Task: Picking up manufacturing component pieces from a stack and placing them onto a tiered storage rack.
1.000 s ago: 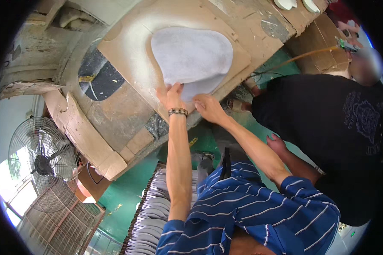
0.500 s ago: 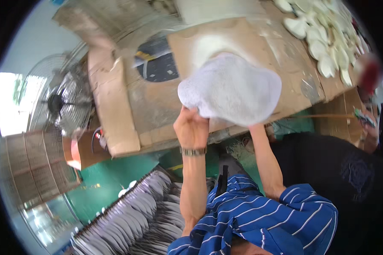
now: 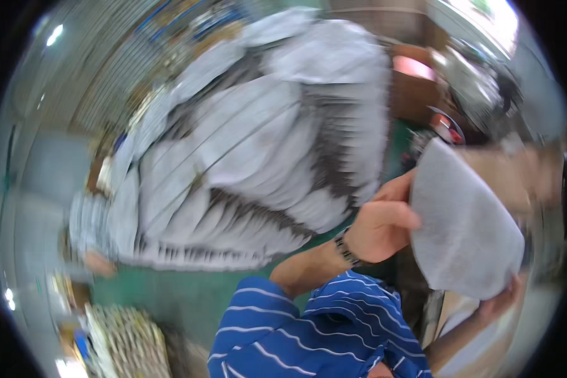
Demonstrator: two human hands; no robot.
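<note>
A pale grey, fabric-like piece with a rounded outline is held between my two hands, toward the right of the view. My left hand, with a metal watch on the wrist, pinches its left edge, thumb on the near face. At its lower right corner my right hand grips the edge; those fingers are partly hidden and blurred. To the left stands a large load of similar pale grey pieces, packed in overlapping rows, with larger sheets lying over the top.
Beyond my hands a fan stands by a brown box. Blurred cardboard lies behind the held piece. Green floor runs below the stacked load. A patterned pile sits at the lower left.
My view has swung left, away from the cardboard-covered table to the stacked pieces. The grey piece has come along in both hands and is now turned more upright.
</note>
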